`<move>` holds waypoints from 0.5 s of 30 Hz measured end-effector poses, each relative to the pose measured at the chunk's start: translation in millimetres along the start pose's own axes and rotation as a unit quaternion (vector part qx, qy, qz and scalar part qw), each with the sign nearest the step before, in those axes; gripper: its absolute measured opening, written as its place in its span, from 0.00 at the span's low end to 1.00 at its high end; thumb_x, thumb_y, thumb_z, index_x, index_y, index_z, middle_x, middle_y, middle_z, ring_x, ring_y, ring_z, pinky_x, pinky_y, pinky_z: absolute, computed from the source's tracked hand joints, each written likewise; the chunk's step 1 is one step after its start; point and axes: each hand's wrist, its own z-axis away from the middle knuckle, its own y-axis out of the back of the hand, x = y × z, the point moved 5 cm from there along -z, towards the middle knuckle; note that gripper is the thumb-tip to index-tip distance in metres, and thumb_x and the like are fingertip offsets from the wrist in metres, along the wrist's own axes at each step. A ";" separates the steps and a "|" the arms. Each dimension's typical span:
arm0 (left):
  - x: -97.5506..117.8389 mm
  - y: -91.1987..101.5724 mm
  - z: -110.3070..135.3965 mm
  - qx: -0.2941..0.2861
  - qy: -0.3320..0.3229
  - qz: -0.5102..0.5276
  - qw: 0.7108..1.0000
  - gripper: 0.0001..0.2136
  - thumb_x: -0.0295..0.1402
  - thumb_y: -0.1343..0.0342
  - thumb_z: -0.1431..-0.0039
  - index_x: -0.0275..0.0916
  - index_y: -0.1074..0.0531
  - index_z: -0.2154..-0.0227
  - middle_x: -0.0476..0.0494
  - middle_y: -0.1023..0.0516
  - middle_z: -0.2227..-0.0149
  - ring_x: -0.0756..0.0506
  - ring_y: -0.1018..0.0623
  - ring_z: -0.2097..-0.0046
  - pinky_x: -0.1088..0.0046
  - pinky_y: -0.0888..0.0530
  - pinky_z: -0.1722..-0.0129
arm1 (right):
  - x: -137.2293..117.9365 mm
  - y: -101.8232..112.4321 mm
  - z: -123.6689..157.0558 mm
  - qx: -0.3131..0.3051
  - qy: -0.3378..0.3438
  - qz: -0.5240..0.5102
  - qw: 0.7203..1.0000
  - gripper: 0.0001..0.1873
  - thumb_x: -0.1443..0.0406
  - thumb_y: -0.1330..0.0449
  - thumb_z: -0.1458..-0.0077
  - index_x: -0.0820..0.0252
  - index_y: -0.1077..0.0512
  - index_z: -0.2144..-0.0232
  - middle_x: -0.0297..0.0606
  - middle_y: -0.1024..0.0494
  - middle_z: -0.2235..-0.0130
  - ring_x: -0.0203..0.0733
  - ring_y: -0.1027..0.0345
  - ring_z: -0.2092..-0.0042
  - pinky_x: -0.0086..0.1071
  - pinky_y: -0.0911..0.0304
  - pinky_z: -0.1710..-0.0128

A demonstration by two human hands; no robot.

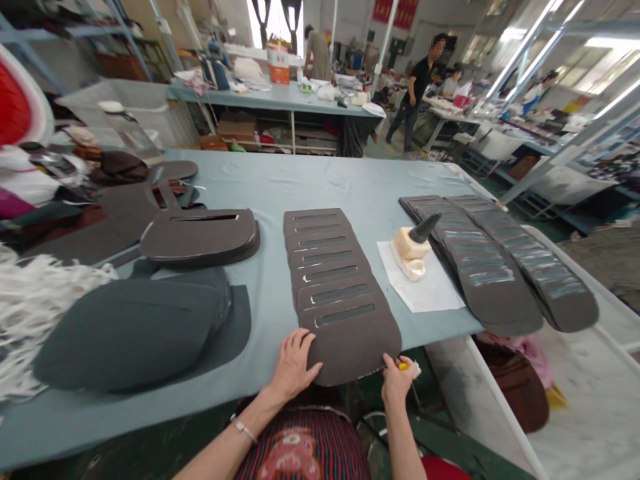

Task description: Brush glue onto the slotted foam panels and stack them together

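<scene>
A row of overlapping dark brown panels (357,347), each with a long slot, lies fanned out in front of me. My left hand (294,365) rests at the left edge of the nearest panel, fingers and thumb apart on its top. At that panel's right corner, my right hand (399,381) is closed round a small yellow tool (403,366) with a fuzzy white end; its exact kind is partly hidden. The right fingertips also touch the panel edge. To the right, a cream-coloured block-shaped container with a dark cone-shaped top (412,248) stands on a white sheet (440,300).
Two rows of overlapping brown panels (500,293) with shiny strips lie at the right. Stacked slotted brown pieces (200,233), dark green pieces (130,327) and white stringy material (40,307) fill the left. Beyond the blue-grey table (310,177) stands another worktable; people are in the background.
</scene>
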 end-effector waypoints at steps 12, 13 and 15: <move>-3.9 2.8 2.2 0.005 0.011 0.022 1.000 0.27 0.39 0.41 0.54 0.43 0.39 0.49 0.39 0.37 0.46 0.37 0.39 0.42 0.52 0.40 0.43 | -77.3 41.4 4.5 0.075 0.098 0.302 0.945 0.22 0.47 0.51 0.47 0.56 0.35 0.63 0.40 0.27 0.68 0.45 0.32 0.67 0.37 0.38 0.66; -4.6 3.3 2.3 0.007 0.011 0.028 1.000 0.27 0.39 0.41 0.54 0.43 0.39 0.49 0.39 0.37 0.46 0.37 0.39 0.42 0.52 0.40 0.43 | -93.1 38.3 5.5 0.061 0.126 0.313 0.939 0.23 0.47 0.53 0.45 0.57 0.34 0.59 0.41 0.26 0.67 0.46 0.32 0.66 0.37 0.39 0.65; -6.0 5.1 2.1 0.012 0.012 0.044 0.999 0.27 0.38 0.41 0.54 0.43 0.39 0.49 0.39 0.36 0.47 0.38 0.38 0.43 0.53 0.39 0.43 | -121.9 21.0 10.9 -0.003 0.176 0.287 0.942 0.26 0.48 0.55 0.44 0.58 0.34 0.52 0.42 0.25 0.66 0.45 0.31 0.66 0.36 0.39 0.64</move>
